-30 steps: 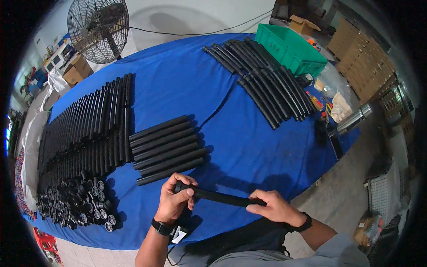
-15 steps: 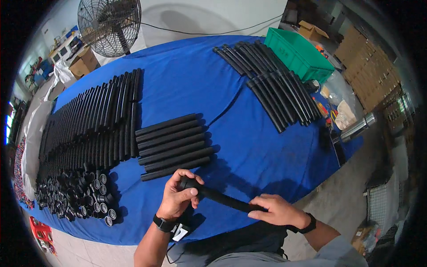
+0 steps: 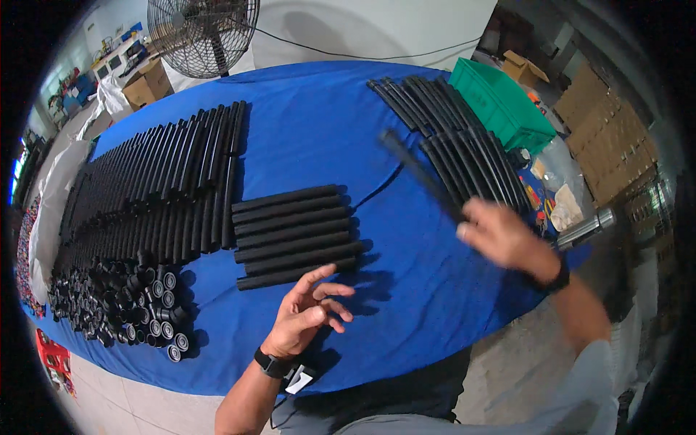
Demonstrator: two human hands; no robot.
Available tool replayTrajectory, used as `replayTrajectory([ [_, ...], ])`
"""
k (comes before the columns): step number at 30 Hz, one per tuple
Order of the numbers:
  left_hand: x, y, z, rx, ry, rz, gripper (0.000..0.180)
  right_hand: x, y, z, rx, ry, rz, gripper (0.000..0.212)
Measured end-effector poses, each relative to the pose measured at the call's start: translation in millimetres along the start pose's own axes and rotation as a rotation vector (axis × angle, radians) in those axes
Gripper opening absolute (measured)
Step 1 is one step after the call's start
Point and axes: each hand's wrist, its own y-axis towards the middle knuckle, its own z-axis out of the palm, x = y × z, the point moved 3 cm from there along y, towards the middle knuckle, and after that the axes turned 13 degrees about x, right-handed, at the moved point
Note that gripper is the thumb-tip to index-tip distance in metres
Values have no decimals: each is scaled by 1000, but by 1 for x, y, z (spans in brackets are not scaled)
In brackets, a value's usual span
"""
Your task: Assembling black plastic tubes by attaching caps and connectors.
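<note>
My right hand point(image 3: 504, 235) grips the near end of a black tube point(image 3: 424, 177), smeared by motion. The tube slants to the far left over the cloth, a wider piece on its far end. It hangs beside the capped black tubes point(image 3: 471, 163) at the far right. My left hand point(image 3: 308, 312) holds nothing, its fingers parted and loosely bent, in front of a short row of plain black tubes point(image 3: 297, 225). At the left lie many more plain tubes point(image 3: 163, 170), and nearer me a heap of small black round caps point(image 3: 145, 308).
A blue cloth point(image 3: 413, 290) covers the table. Behind the capped tubes stands a green crate point(image 3: 496, 105). Hand tools point(image 3: 535, 199) and a shiny metal cylinder point(image 3: 586, 228) occupy the right edge. A large fan point(image 3: 203, 32) stands beyond the far left edge.
My left hand has let go of the tube's capped end and opened. My right hand has carried the tube away to the right and toward the capped tubes. The view has shifted slightly.
</note>
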Motion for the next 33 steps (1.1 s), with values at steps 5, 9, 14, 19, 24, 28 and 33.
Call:
replayTrajectory([
  [5,2,4,5,35,19,-61,74,-104,106,-72,-141,-452,168,33],
  [9,4,1,3,89,4,-168,61,-160,198,-83,-133,-476,372,36],
  [14,2,-2,2,78,-44,-166,57,-178,263,-62,-23,-422,578,33],
  [19,2,0,3,78,-67,-191,56,-201,287,-51,71,-419,651,33],
  [24,2,0,4,90,6,-217,57,-205,286,-46,-3,-424,719,29],
  [28,4,4,3,122,5,-220,55,-210,276,-57,-18,-457,626,36],
  [33,-1,0,6,110,50,-207,52,-201,276,-58,-46,-470,552,44],
])
